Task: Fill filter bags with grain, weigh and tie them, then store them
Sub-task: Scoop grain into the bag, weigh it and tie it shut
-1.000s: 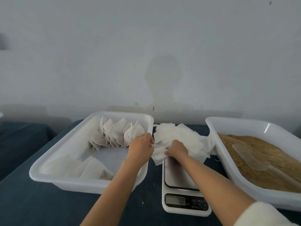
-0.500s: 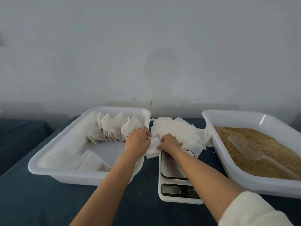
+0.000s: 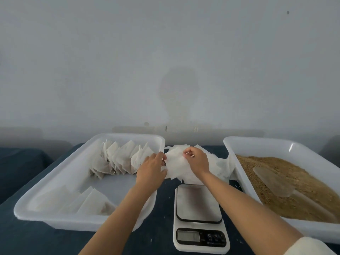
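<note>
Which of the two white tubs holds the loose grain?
The white plastic tub on the right: it holds brown grain. The left white tub holds only filled bags.

Person, head view. Left hand (image 3: 151, 169): bare, no ring, no glove; forearm bare down to the frame's lower edge, no sleeve showing, left of the scale (image 3: 200, 217). Right hand (image 3: 197, 160): bare, short plain nails, no jewellery; forearm bare right of the scale. Sleeve (image 3: 309, 247): cream-white, soft thick fabric, pushed up the right arm, at the lower right corner beyond the scale. No watch or wristband on either wrist.
</note>
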Tool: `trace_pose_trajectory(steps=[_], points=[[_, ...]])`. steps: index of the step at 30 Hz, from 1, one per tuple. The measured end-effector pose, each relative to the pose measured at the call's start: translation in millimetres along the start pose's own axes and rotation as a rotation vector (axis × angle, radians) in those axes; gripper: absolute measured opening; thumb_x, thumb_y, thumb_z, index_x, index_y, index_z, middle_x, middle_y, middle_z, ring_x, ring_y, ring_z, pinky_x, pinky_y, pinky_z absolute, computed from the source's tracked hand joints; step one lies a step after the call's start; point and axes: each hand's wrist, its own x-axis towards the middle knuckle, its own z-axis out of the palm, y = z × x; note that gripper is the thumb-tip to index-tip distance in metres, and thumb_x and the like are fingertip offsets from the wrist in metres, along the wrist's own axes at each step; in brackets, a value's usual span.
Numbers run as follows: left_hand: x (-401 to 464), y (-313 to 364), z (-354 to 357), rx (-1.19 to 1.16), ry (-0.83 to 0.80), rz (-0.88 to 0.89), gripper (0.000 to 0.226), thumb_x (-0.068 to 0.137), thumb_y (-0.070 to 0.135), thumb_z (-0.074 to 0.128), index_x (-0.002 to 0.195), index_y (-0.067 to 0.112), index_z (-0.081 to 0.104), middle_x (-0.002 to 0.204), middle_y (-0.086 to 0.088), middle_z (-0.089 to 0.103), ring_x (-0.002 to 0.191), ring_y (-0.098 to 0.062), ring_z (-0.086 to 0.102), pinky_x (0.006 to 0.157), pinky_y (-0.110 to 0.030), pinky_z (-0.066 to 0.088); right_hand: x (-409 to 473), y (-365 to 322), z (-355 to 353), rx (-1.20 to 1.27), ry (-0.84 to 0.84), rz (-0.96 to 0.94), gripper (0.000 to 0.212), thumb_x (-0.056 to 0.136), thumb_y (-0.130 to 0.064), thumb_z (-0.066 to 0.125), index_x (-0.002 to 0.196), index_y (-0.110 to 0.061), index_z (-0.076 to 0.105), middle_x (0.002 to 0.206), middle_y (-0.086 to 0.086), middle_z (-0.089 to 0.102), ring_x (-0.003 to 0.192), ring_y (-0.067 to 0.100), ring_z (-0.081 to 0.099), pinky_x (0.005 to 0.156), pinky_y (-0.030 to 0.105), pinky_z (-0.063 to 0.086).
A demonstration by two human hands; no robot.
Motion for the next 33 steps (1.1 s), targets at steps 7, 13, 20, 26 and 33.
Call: trace_pose_trajectory(steps=[7,13,20,26,33], points=[[52.3,31.8,2.1,0.012,-0.107,-0.028,0.056,0.086,0.028,0.062,0.135,0.017,0.035,0.128,-0.007,0.049,0.116,-0.029,0.045,0.095,-0.037,0.038,19.4,-21.7,-54.8,0.110,-0.024,-0.129,0.013,0.082,-0.014,0.071,0.072,-0.013,0.062,0.072,-0.004,0.062,0.068,0.008,0.054,0.067,0.026,0.041],[73.4,45.2,16.3,-0.002,-0.098,-0.138,0.019,0.088,0.036,0.061,0.088,0.020,0.052,0.097,-0.005,0.063,0.095,-0.025,0.058,0.068,-0.030,0.032,17.8,-7.3,-62.3,0.136,0.003,-0.051,0.014,0.085,-0.014,0.068,0.073,-0.013,0.060,0.073,-0.002,0.061,0.074,0.013,0.056,0.070,0.029,0.043],[73.8,40.9,28.7,-0.124,-0.083,-0.269,0.016,0.088,0.024,0.061,0.082,0.013,0.052,0.090,-0.011,0.066,0.089,-0.030,0.063,0.070,-0.033,0.043,11.4,15.5,-63.1,0.282,0.188,0.530,0.021,0.096,-0.014,0.048,0.109,-0.003,0.061,0.107,0.010,0.061,0.100,0.025,0.055,0.076,0.029,0.040],[81.9,46.6,32.0,-0.508,-0.036,-0.382,0.023,0.087,0.014,0.064,0.071,0.012,0.049,0.072,-0.007,0.066,0.057,-0.014,0.063,0.059,-0.030,0.049,15.4,12.4,-79.2,0.196,0.103,0.585,0.044,0.095,-0.003,0.038,0.139,0.001,0.035,0.136,0.014,0.045,0.118,0.031,0.048,0.091,0.033,0.041],[89.1,114.9,35.1,-1.009,-0.058,-0.380,0.017,0.086,0.004,0.066,0.076,0.004,0.052,0.071,-0.011,0.061,0.047,-0.012,0.062,0.050,-0.022,0.055,9.6,-9.0,-150.1,0.637,-0.034,0.520,0.034,0.096,-0.016,0.051,0.125,0.002,0.048,0.098,0.021,0.057,0.087,0.032,0.060,0.081,0.040,0.054]])
